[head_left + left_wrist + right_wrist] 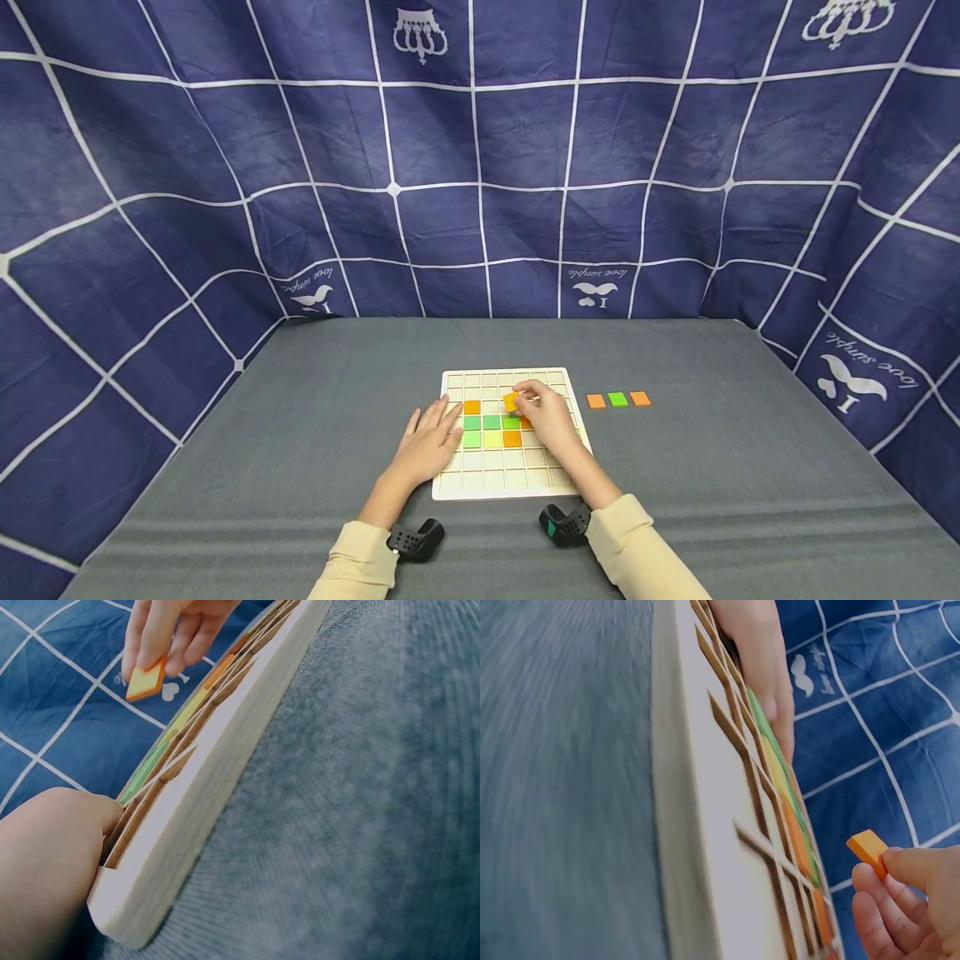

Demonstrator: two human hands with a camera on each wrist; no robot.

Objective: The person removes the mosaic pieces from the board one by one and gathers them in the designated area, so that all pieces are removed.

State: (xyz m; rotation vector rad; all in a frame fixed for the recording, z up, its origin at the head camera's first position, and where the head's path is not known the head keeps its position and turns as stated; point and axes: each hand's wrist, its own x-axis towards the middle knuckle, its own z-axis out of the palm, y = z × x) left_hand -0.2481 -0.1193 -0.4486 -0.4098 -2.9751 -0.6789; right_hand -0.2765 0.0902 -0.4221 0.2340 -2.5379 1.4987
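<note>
The yellow-orange tile [512, 402] is up off the surface [315, 408], tilted in the right hand [546, 417] above the far, right-of-centre part of the pale gridded board [510, 493]. It looks like a small, thin, flat-sided square, probably wood or hard plastic: I'd expect it to be light, stiff and not easily broken, though smooth faces could let it twist or slip under a loose pinch. Best hold is by one edge or corner, thumb on one face and fingertips on the other, leaving the opposite edge free — much as it is held now. The right fingers are clamped on it, thumb and fingertips closed to just the tile's thickness, with the other fingers loosely bent beneath. The left hand lies over the board's left edge, its fingers extended and somewhat apart, pinching nothing; the fingertips reach in beside the left column of seated tiles, where an orange tile [472, 407] lies on the far side of the green ones. Right of the board, a near-straight row of loose tiles — orange [596, 402], green [617, 399], orange [640, 398] — lies flat, well apart from the left hand.
</note>
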